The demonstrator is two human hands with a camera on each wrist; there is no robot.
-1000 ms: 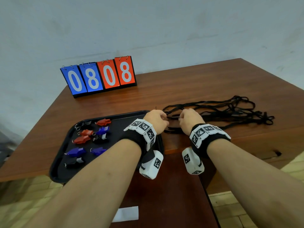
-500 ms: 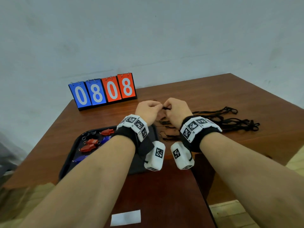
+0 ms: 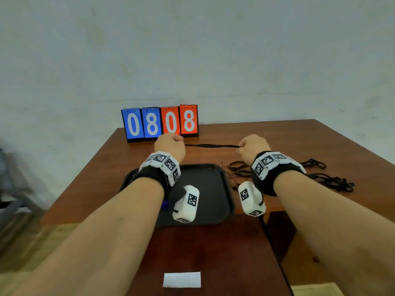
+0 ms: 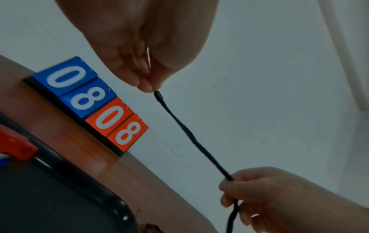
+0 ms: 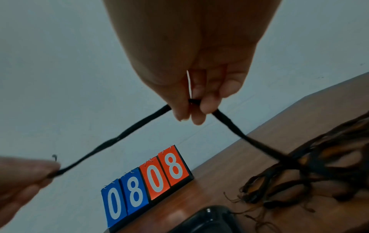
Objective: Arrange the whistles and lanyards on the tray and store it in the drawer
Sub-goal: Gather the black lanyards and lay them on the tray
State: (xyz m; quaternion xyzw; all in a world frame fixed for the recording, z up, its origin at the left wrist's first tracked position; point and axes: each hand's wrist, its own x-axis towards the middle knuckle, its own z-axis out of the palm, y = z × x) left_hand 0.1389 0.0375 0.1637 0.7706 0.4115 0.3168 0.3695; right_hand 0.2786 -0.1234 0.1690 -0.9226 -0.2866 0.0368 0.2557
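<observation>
A black lanyard (image 3: 210,145) is stretched level in the air between my two hands, above the far part of the table. My left hand (image 3: 171,144) pinches its end (image 4: 157,94) between thumb and fingertips. My right hand (image 3: 252,145) grips it further along (image 5: 192,101), and the rest trails down to the pile of black lanyards (image 3: 329,180) on the table at the right. The black tray (image 3: 205,189) lies under my left forearm. A red whistle (image 4: 18,149) shows on it in the left wrist view; most whistles are hidden by my arm.
A flip scoreboard (image 3: 160,122) reading 0808 stands at the table's back edge by the wall. A white paper slip (image 3: 181,279) lies on the dark surface in front of the tray. The table's front edge (image 3: 275,208) runs just behind my right wrist.
My hands rose from the table and met, then moved apart, pulling one lanyard taut between them. The head view tilted upward, so the tray is now largely behind my left arm.
</observation>
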